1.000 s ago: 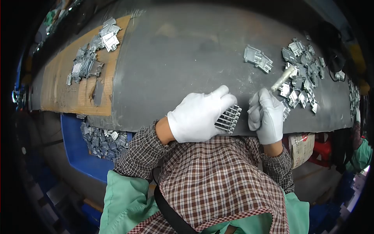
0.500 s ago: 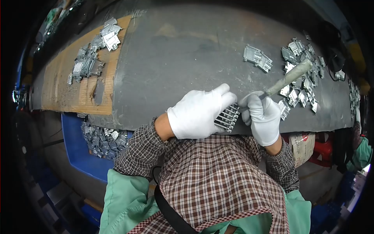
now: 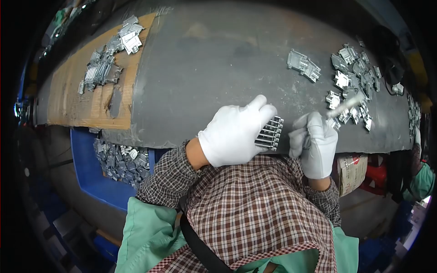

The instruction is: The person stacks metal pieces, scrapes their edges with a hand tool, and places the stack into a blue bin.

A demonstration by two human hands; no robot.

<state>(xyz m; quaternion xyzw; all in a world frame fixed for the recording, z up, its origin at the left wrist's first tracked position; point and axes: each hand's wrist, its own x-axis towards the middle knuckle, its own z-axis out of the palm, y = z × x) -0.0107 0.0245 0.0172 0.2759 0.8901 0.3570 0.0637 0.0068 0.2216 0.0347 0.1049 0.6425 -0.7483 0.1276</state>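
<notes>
cardboard sheet at left on the dark desk, metal pieces on it. blue bin with more pieces below the edge. left hand: i see gloved fingers clenched on the stack of metal parts, near the desk's front edge. right hand just beside, fingers curled around a pale-handled tool, handle blurred, tip unclear to me. loose metal parts beyond it, right side.
</notes>
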